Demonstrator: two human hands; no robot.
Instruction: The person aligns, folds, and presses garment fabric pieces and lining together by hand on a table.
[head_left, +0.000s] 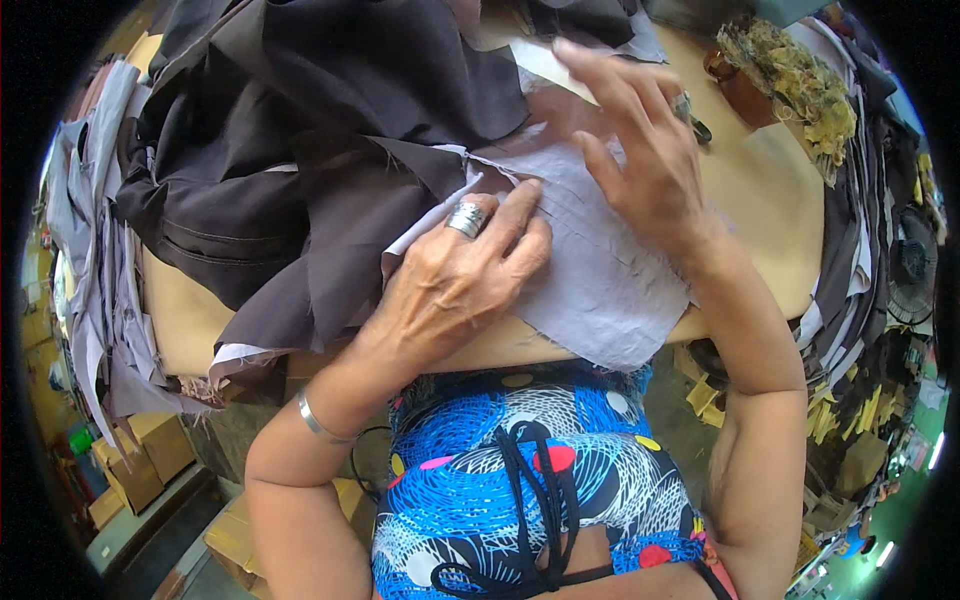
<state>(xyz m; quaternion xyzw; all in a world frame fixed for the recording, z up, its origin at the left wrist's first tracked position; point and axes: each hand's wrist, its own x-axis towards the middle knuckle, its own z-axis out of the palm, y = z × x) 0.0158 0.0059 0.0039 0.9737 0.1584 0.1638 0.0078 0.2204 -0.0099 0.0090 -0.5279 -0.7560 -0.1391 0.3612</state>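
Note:
Dark brown garment cloth (350, 190) with raw, fraying edges lies heaped over the table, with a stitched seam at its left. A pale grey lining cloth (610, 290) spreads out beside it and hangs a little over the near edge. My left hand (465, 255), wearing a wide silver ring and a bangle, presses on the join of the two cloths, its fingers bent and closed on the lining's edge. Above the lining my right hand (645, 150) is raised with fingers spread, slightly blurred and holding nothing. A small dark metal tool (693, 118) lies partly hidden behind it.
The tan table (770, 220) has a rounded edge. Grey fabric strips (90, 240) hang at the left, dark ones (860, 270) at the right. A yellowish thread bundle (800, 90) sits at the far right. Cardboard boxes (150, 450) stand below left; a black fan (912, 265) is at right.

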